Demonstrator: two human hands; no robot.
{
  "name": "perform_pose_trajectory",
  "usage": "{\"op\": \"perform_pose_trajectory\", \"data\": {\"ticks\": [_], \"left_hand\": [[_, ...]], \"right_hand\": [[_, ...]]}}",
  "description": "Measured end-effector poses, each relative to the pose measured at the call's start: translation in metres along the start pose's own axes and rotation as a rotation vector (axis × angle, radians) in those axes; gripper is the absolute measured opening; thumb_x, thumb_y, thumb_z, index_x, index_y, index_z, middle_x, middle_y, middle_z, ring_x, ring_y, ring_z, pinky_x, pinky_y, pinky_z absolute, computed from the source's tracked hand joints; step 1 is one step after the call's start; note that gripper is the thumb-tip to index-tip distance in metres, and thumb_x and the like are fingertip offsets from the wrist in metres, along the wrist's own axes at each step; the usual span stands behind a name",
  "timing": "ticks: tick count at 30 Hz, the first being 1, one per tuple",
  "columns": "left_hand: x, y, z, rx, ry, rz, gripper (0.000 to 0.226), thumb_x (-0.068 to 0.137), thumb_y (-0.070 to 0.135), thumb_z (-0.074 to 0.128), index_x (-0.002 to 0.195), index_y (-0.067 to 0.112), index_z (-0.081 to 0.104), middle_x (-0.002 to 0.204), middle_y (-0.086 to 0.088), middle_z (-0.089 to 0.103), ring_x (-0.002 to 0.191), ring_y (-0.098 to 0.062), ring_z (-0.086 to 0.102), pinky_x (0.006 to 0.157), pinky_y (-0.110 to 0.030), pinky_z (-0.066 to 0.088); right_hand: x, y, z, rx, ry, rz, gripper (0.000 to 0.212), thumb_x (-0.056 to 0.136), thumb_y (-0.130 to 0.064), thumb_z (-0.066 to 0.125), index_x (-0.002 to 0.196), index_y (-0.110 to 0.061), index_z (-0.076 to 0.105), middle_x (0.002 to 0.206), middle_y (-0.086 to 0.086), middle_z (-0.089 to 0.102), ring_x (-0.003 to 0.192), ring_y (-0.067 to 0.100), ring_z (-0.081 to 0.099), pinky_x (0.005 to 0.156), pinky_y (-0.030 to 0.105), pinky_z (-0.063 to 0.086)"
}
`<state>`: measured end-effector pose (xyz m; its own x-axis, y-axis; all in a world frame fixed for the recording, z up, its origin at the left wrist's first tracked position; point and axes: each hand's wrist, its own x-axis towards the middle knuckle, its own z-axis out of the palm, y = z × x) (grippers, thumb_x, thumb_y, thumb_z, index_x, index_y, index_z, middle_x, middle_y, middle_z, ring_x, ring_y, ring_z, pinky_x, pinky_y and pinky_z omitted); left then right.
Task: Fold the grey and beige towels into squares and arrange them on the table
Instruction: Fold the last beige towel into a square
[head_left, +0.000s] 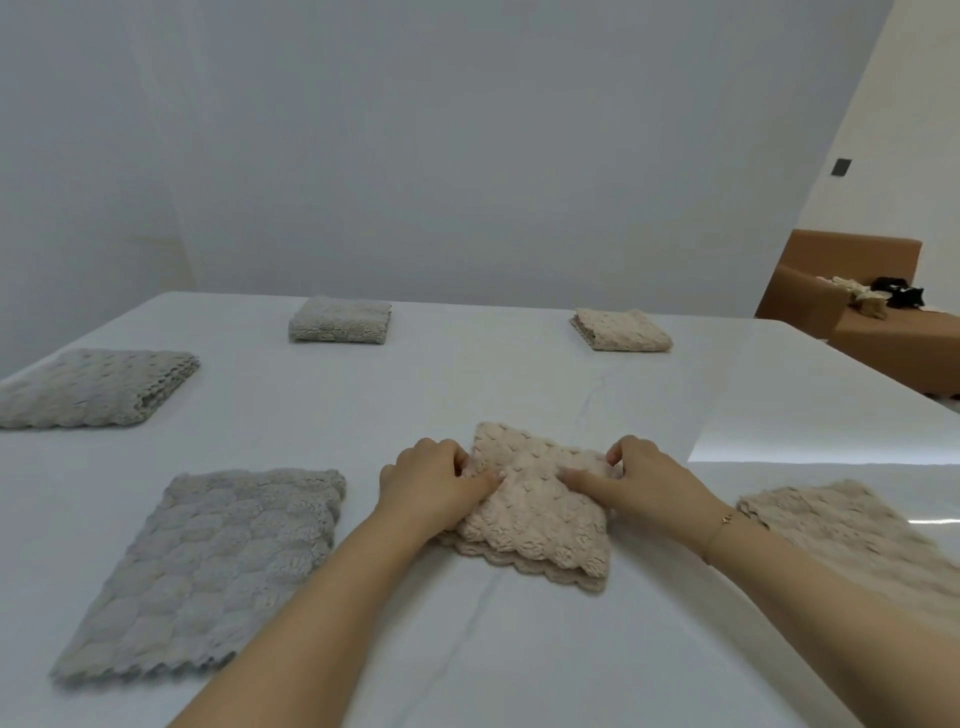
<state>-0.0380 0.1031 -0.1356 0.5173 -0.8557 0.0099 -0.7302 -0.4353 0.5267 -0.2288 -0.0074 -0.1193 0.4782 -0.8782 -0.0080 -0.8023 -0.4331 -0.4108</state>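
**Both hands on a folded beige towel at the table's near middle**

The left hand (434, 480) and right hand (641, 480) grip the folded beige towel (535, 519), fingers curled and pinching its plush top, forefingers laid flat. It lies near the front edge of the white table (467, 374). A flat grey towel (208, 571) lies to its left, a flat beige one (852, 530) at the right edge. Folded squares sit farther back: grey (340, 319) and beige (621, 330) near the far edge, a larger grey fold (88, 387) at the left edge. No writing shows anywhere.
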Motion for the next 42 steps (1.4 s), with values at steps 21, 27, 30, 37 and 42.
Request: {"op": "perform_pose_trajectory", "data": {"ticks": [21,27,30,37,42], "left_hand": [[0.033,0.121,0.004,-1.161,-0.034,0.065,0.035,0.084,0.017,0.070,0.115,0.019,0.054,0.100,-0.001,0.074,0.085,-0.020,0.072,0.070,-0.039,0.059],[0.065,0.199,0.040,-1.203,-0.144,0.067,0.043,0.085,0.019,0.069,0.123,0.017,0.049,0.107,-0.004,0.071,0.089,-0.019,0.071,0.067,-0.032,0.058],[0.078,0.234,0.069,-1.193,-0.205,0.057,0.043,0.087,0.019,0.067,0.125,0.017,0.046,0.109,-0.004,0.068,0.092,-0.018,0.069,0.066,-0.027,0.056],[0.100,0.293,0.143,-1.045,-0.380,0.128,0.047,0.089,0.017,0.065,0.129,0.013,0.041,0.112,-0.004,0.063,0.094,-0.014,0.064,0.067,-0.019,0.054],[0.113,0.301,0.187,-0.641,-0.250,0.340,0.044,0.091,0.025,0.061,0.131,0.021,0.043,0.119,0.005,0.058,0.111,-0.011,0.055,0.086,-0.023,0.046]], "right_hand": [[0.029,0.059,-0.078,1.276,-0.195,0.067,0.032,0.079,-0.012,0.073,0.108,-0.003,0.064,0.101,0.008,0.073,0.089,0.018,0.070,0.081,0.030,0.057],[0.048,0.115,-0.121,1.252,-0.002,0.113,0.036,0.079,-0.014,0.075,0.111,-0.004,0.062,0.105,0.013,0.072,0.094,0.027,0.070,0.082,0.037,0.057],[0.058,0.151,-0.142,1.230,0.046,0.140,0.037,0.079,-0.013,0.073,0.112,-0.002,0.061,0.105,0.017,0.070,0.094,0.031,0.069,0.078,0.037,0.058],[0.073,0.250,-0.175,1.135,-0.009,0.251,0.038,0.080,-0.008,0.072,0.115,0.000,0.060,0.106,0.017,0.070,0.095,0.030,0.069,0.077,0.036,0.058],[0.080,0.313,-0.181,1.096,-0.065,0.335,0.039,0.081,-0.012,0.070,0.117,-0.003,0.059,0.111,0.017,0.069,0.101,0.031,0.067,0.078,0.036,0.056]]}}
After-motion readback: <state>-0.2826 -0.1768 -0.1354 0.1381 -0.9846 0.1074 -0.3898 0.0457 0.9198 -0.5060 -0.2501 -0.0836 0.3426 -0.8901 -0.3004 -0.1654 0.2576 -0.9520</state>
